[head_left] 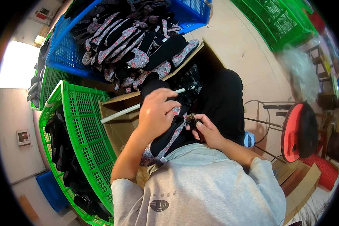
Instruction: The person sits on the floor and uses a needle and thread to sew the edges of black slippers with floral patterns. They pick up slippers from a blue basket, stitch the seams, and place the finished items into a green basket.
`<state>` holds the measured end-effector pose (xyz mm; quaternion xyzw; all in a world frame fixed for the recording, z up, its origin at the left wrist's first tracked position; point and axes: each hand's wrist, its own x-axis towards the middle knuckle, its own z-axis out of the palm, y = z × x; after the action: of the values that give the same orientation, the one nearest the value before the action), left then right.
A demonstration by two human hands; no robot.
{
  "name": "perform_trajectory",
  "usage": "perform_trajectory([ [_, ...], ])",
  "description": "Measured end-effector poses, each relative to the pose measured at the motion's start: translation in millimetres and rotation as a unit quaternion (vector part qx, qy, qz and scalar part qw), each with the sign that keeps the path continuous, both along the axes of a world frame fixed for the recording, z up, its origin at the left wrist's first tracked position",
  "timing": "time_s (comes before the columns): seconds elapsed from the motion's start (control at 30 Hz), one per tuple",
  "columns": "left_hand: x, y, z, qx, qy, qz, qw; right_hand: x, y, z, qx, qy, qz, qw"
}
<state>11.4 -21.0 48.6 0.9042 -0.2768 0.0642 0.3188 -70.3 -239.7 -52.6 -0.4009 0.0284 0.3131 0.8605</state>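
Note:
My left hand (154,113) is closed on a floral slipper (164,145) with a black inside and a small white tag, held over my lap. Its fingers wrap across the upper end of the slipper and cover part of it. My right hand (209,132) is closed around small dark scissors (193,119), close against the slipper's right edge. Whether the blades touch the fabric is too small to make out. A white rod (125,113) runs behind my left hand, across an open cardboard box (113,131) with dark scraps (192,79) in it.
Ahead, a blue crate (66,56) overflows with similar floral slippers (118,37). A green crate (88,124) at my left contains black pieces. At the right stand a red-and-black round stool (292,132), another green crate (277,24) and a clear plastic bag (299,73).

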Motion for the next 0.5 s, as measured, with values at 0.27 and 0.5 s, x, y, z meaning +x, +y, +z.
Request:
perform_trajectory([
  [0.27, -25, -7, -25, -0.016, 0.058, -0.033, 0.998, 6, 8, -4, -0.005, 0.004, -0.026, 1.0],
  [0.5, -37, -6, -36, -0.094, 0.026, 0.095, 0.991, 8, 15, 12, -0.1, -0.114, -0.024, 0.988],
])
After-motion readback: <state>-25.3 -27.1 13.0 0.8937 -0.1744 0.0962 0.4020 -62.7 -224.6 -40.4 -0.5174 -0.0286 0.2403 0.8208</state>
